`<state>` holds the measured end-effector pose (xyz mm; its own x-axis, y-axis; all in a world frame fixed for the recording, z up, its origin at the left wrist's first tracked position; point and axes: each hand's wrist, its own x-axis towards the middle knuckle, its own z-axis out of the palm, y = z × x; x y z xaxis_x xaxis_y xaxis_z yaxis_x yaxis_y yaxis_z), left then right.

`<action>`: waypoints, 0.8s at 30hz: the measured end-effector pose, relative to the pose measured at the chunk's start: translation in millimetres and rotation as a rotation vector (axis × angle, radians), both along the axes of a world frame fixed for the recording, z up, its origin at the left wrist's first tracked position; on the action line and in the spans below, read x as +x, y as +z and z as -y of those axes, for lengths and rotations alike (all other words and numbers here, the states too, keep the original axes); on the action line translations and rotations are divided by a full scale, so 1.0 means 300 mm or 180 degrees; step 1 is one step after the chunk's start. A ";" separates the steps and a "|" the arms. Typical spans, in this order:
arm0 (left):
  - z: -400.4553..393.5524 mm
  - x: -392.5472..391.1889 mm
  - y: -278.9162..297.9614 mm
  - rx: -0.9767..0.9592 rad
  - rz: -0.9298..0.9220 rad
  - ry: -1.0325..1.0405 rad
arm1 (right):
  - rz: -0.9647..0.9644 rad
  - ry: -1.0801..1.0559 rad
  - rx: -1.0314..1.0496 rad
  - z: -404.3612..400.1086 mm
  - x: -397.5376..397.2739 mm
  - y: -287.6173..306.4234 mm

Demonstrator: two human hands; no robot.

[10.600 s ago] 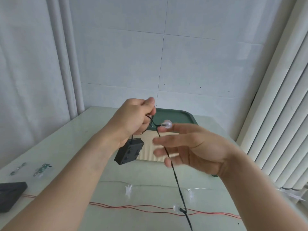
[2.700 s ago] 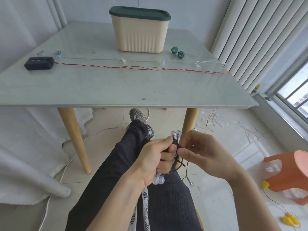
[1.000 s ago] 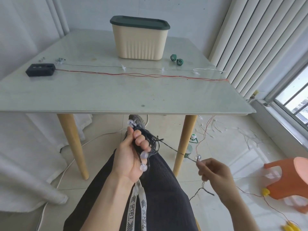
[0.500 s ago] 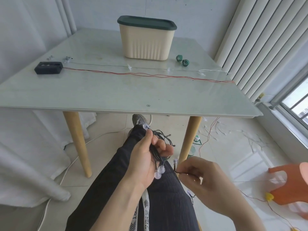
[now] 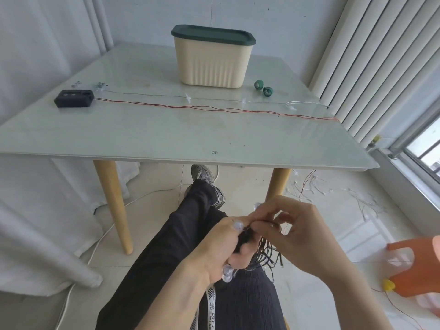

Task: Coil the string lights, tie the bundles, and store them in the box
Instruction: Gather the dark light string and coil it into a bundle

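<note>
Sitting low at six o'clock from the bench, the left hand grips the coiled string lights while the right hand pinches their wire, with the box at twelve o'clock.

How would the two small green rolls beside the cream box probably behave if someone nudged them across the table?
The green rolls look round and small, so they would likely roll or skid easily on the glossy table. They probably feel light.
</note>
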<state>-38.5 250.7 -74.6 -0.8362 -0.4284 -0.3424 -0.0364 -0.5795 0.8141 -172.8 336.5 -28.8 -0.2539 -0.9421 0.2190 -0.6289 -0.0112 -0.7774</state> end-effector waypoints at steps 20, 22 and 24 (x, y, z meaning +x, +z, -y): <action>0.049 0.032 0.018 0.1390 -0.1068 0.0530 | 0.0730 -0.0401 0.0233 0.040 -0.040 -0.140; 0.051 0.037 0.023 0.1372 -0.1222 0.0436 | 0.0665 -0.0517 0.0157 0.045 -0.036 -0.138; 0.048 0.039 0.021 0.1165 -0.1209 0.0411 | 0.0588 -0.0574 0.0096 0.048 -0.033 -0.138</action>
<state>-26.8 236.3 -68.3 -0.8786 -0.4455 -0.1723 0.3115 -0.8079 0.5003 -182.6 322.1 -70.3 -0.4513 -0.8834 0.1259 -0.4660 0.1130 -0.8775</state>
